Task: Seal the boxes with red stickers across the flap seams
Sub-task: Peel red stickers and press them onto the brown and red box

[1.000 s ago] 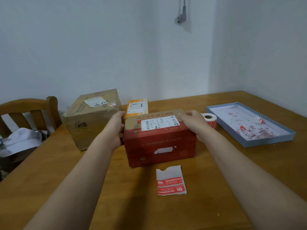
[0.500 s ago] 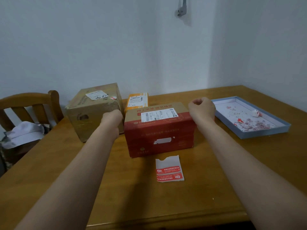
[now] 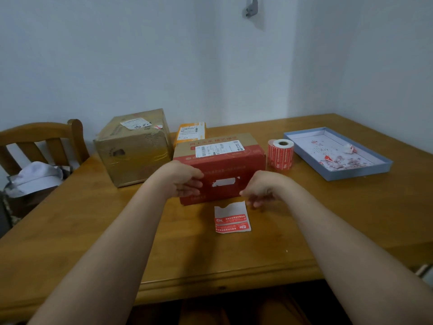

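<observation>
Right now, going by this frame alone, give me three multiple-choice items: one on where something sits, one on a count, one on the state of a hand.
1. Where does the sticker roll stand?
A. between the red box and the blue tray
B. on top of the brown box
C. on the chair

2. How many boxes stand on the table?
A. one
B. three
C. five

3. What are the hands doing?
A. both grip the roll
B. left hand rests on the red box's front, right hand holds nothing
C. both lie flat on the table

Answers: 1 A, the roll stands upright right of the red box, left of the tray. 2 B, the brown box, the orange box and the red box. 3 B, the left fingers lie against the red face; the right fingers hang curled above the loose sticker strip.
</observation>
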### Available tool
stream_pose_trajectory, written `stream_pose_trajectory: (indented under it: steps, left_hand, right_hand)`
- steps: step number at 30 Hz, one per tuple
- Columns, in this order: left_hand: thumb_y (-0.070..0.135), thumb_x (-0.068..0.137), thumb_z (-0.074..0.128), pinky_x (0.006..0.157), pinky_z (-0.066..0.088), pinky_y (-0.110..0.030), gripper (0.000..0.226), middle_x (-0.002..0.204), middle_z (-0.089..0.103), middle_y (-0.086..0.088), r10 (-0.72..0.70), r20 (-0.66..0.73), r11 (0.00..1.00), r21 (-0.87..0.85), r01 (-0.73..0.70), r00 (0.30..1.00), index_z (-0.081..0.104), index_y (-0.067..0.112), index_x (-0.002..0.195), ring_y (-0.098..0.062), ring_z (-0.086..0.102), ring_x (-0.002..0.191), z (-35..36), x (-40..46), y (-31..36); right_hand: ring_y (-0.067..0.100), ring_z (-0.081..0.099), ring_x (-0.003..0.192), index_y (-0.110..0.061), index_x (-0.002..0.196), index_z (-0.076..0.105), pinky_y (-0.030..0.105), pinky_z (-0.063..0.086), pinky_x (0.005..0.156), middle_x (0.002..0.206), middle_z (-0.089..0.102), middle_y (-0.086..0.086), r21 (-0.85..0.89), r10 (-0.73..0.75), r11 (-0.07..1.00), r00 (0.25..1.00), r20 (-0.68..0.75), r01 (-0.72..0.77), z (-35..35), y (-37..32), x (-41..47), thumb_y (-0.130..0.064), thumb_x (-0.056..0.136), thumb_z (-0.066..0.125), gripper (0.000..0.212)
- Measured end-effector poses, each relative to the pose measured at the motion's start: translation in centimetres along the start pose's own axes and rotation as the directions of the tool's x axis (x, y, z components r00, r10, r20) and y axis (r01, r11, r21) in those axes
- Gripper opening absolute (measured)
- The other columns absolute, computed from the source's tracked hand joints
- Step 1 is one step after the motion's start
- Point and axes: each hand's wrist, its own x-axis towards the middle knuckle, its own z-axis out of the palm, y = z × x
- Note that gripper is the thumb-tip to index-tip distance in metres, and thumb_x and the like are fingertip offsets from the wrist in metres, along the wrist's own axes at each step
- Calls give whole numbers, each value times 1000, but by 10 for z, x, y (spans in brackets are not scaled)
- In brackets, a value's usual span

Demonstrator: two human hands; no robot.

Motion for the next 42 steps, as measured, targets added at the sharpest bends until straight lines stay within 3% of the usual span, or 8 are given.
stream_pose_trajectory:
  steps: [5, 8, 11, 15, 22, 31, 38, 42]
  left_hand:
    - [20, 89, 67, 74, 58, -34, 31, 93, 74, -11, 5, 84, 998, 65, -10, 996, 57, 4, 114, -25, 72, 84, 14, -2, -14]
    - [19, 90, 66, 78, 58, -35, 30, 93, 73, -11, 12, 97, 997, 70, -19, 995, 57, 5, 116, -25, 72, 85, 18, -3, -17]
    - [16, 91, 66, 80, 58, -36, 30, 93, 73, -12, 22, 97, 998, 61, -28, 995, 57, 3, 117, -27, 72, 86, 14, -3, -14]
    - [16, 91, 66, 78, 59, -35, 33, 95, 73, -11, 51, 107, 997, 53, -57, 993, 56, 4, 120, -25, 72, 86, 10, -7, -5]
    - [17, 84, 74, 86, 57, -34, 31, 102, 73, -9, 159, 154, 987, -6, -159, 975, 63, 8, 112, -22, 70, 94, -5, -11, 22]
    - [14, 86, 71, 98, 51, -40, 29, 103, 71, -9, 203, 179, 977, -106, -186, 963, 63, 8, 113, -22, 67, 99, 2, -4, 43]
    - [1, 84, 70, 84, 57, -32, 32, 105, 73, -12, 201, 202, 973, -157, -171, 958, 62, -1, 116, -22, 70, 97, 0, 12, 45]
    - [-6, 84, 67, 85, 57, -32, 17, 100, 72, -14, 229, 153, 956, -223, -192, 961, 65, 2, 99, -23, 71, 90, 0, 20, 45]
  right_hand:
    - [17, 62, 71, -7, 100, 63, 24, 54, 62, 91, 66, 8, 3, 49, 999, 992, -113, -49, 25, 16, 14, -23, 88, 68, 21]
    - [17, 58, 75, -9, 101, 58, 25, 47, 56, 91, 61, 5, 14, -3, 1000, 992, -129, 4, 31, 17, 11, -29, 87, 69, 26]
    - [19, 60, 88, -8, 110, 58, 26, 49, 66, 104, 62, 6, -37, -23, 999, 992, -123, 18, 34, 18, 10, -24, 87, 69, 30]
    - [14, 60, 72, -8, 107, 65, 22, 50, 59, 95, 66, 8, -21, -46, 999, 996, -72, 44, 26, 20, 7, -14, 90, 63, 18]
    - [13, 69, 82, -9, 99, 66, 29, 58, 75, 93, 72, 7, 102, -336, 939, 940, 62, 329, -18, 4, -24, -12, 95, 57, 10]
    - [9, 59, 65, -12, 86, 58, 16, 48, 55, 83, 65, 5, 308, -416, 812, 861, -291, 496, -52, -23, -25, -11, 96, 56, 10]
    - [12, 58, 65, -4, 103, 59, 14, 44, 41, 98, 62, 14, 460, -315, 714, 829, -462, 528, -58, -39, -11, -10, 97, 54, 10]
    - [17, 62, 80, -15, 91, 59, 21, 47, 59, 105, 67, 13, 423, -276, 725, 793, -543, 543, -60, -43, 6, -16, 96, 57, 6]
